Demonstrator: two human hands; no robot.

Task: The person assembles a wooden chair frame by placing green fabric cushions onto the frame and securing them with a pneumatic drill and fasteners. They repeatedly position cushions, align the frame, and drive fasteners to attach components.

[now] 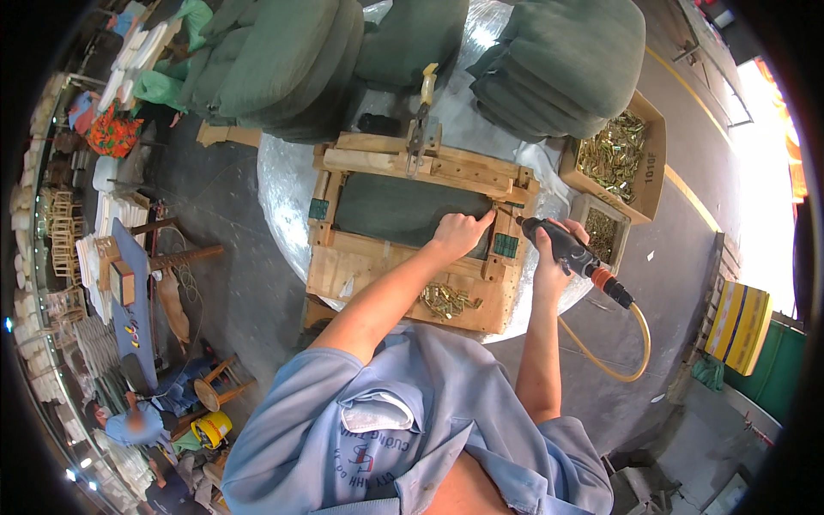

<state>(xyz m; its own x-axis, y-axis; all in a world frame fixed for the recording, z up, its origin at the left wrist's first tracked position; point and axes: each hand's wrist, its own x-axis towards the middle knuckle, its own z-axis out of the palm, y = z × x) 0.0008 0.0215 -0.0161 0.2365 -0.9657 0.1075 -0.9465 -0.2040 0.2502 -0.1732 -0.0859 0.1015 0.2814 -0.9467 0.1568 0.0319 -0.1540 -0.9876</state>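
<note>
While pressing fabric: jig work on worktop (287,184).
Left hand (459,233) flat on green fabric (399,210) in wooden jig (360,266); right hand (554,249) just beside, gripping pneumatic tool (571,256).

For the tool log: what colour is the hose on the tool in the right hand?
Yellow hose, orange fitting at the black tool; head view.

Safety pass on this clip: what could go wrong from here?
1. The left hand presses the dark green cushion right beside the tip of the air tool in the right hand; a slip could hit fingers.
2. The yellow hose loops below the tool and could snag.
3. Loose brass fasteners on the wooden jig could roll off.
</note>
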